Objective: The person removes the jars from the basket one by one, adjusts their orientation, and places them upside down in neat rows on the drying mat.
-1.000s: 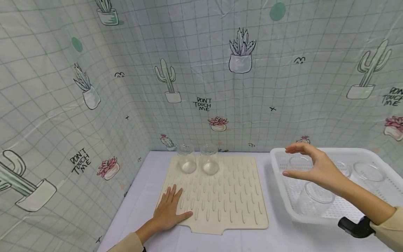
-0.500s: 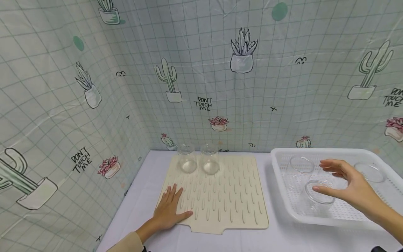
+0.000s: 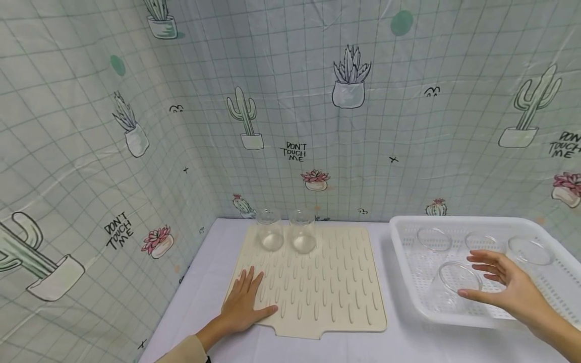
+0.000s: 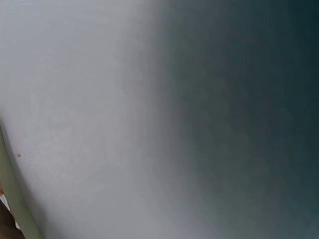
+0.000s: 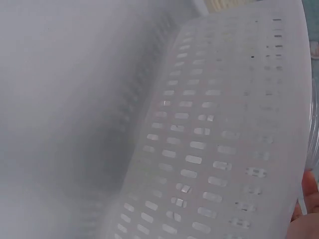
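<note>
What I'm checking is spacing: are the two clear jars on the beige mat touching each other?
Apart. The head view shows a narrow strip of beige mat between the left jar and the right jar.

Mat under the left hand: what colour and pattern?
The mat is cream, with rows of narrow elongated shapes; best in the head view.

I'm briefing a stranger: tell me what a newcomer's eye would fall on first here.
Probably the cactus-print sheet filling the background. Then the cream mat, with two clear cups at its back and the left hand spread on it. The right hand is over the white basket at right.
</note>
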A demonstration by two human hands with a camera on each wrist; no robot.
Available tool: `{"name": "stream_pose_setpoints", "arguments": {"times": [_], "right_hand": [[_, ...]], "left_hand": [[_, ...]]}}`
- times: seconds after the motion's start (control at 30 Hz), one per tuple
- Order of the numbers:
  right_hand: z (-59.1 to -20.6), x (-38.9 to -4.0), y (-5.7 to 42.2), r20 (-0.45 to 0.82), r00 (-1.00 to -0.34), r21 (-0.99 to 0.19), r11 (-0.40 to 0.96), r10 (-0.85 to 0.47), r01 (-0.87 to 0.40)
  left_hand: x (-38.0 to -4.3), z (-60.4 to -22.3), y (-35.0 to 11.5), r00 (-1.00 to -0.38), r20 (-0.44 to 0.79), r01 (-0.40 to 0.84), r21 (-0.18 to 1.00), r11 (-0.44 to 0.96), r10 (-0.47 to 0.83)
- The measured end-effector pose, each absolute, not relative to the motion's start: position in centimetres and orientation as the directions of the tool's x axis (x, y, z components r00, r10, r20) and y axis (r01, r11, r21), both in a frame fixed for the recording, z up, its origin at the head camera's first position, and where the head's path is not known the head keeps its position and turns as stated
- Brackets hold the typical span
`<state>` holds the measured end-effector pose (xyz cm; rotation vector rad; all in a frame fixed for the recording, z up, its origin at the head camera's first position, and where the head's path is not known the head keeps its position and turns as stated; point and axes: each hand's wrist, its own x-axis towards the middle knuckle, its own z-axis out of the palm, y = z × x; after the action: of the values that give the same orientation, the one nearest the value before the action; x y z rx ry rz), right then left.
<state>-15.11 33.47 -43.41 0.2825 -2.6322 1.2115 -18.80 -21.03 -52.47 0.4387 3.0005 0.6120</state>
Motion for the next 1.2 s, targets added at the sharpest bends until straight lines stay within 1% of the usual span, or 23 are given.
{"name": "stream_pose_setpoints", "arguments": {"times": [0.13, 0.33, 0.5, 0.73, 0.93, 1.03, 1.2], "right_hand": [[-44.1, -15.2, 33.7, 0.250, -0.962, -0.736, 0.624, -0.110, -0.263], [-44.9, -15.6, 34.1, 0.194, -0.973, -0.738, 0.635, -0.123, -0.228], [-45.2, -15.9, 34.4, 0.163, -0.975, -0.767, 0.603, -0.150, -0.221], [-45.2, -16.1, 34.4, 0.144, -0.974, -0.790, 0.572, -0.177, -0.221], [-45.2, -16.4, 34.4, 0.112, -0.971, -0.782, 0.583, -0.212, -0.218], [-45.3, -16.6, 34.4, 0.098, -0.964, -0.785, 0.576, -0.248, -0.228], [-45.4, -16.8, 34.3, 0.115, -0.948, -0.790, 0.552, -0.295, -0.268]], "left_hand": [[-18.8, -52.5, -21.0, -0.959, 0.008, 0.264, 0.391, 0.882, 0.284], [-18.8, -52.3, -21.0, -0.959, 0.009, 0.264, 0.386, 0.884, 0.282], [-18.9, -52.4, -21.1, -0.959, 0.011, 0.264, 0.391, 0.882, 0.283], [-19.1, -52.9, -21.2, -0.959, 0.013, 0.265, 0.383, 0.885, 0.282], [-19.1, -52.7, -21.2, -0.958, -0.003, 0.263, 0.375, 0.889, 0.285], [-19.0, -52.5, -21.1, -0.959, -0.007, 0.261, 0.371, 0.891, 0.283], [-19.0, -52.4, -21.1, -0.958, -0.005, 0.266, 0.361, 0.894, 0.287]]}}
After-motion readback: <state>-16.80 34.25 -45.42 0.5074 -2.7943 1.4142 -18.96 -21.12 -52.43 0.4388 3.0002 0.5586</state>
